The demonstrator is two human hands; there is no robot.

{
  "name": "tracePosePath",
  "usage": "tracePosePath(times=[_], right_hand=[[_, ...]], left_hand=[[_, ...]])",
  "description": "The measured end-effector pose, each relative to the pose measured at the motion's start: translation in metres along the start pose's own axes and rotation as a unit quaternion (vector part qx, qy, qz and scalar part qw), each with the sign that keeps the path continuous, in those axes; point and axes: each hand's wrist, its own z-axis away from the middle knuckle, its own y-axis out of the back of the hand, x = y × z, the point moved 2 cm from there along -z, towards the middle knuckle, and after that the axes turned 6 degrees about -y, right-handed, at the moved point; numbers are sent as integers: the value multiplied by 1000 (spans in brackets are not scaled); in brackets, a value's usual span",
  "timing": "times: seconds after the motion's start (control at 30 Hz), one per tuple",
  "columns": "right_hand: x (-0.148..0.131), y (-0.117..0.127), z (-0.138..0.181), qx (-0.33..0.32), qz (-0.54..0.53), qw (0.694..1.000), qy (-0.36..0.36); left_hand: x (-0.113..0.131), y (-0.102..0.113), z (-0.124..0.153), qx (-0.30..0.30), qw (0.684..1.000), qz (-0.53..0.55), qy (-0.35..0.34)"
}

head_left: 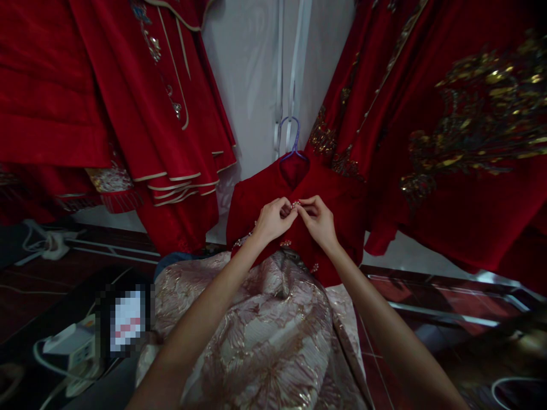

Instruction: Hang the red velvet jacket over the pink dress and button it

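A small red garment [342, 205] hangs on a purple hanger [292, 141] in front of me, low against a pale wall. My left hand [273, 219] and my right hand [318, 219] meet at its front opening. Both pinch the cloth at a small beaded fastening [296, 205] between the fingertips. More beaded fastenings run down the garment's front edge below my hands. The garment's lower part rests against a pink and gold brocade cloth [265, 330] that lies under my forearms.
Large red robes with gold trim [162, 114] hang at the left, and a red robe with gold embroidery [470, 131] hangs at the right. A white power strip with cables [70, 341] lies at the lower left on a dark red floor [427, 290].
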Motion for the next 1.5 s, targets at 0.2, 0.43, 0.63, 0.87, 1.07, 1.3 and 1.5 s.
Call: tracePosePath(times=[0.2,0.43,0.63,0.87,1.07,1.3,1.5], right_hand=[[2,7,-3,-45,-9,999,-14],[5,10,-9,-76,-19,997,-25],[7,10,-10,-88,-38,995,-21],[7,11,-13,-100,-47,994,-24],[5,7,-13,-97,-35,994,-21],[35,9,45,-40,42,995,-86],[52,36,70,-170,43,962,-210]], left_hand=[[-2,0,-4,-16,1000,0,-2],[2,8,-5,-57,998,-1,-23],[5,16,-11,-106,992,-30,-57],[7,22,-18,-146,985,-27,-83],[3,8,-13,-88,995,-17,-44],[-6,-30,17,62,980,156,105],[-14,-33,39,17,935,281,217]])
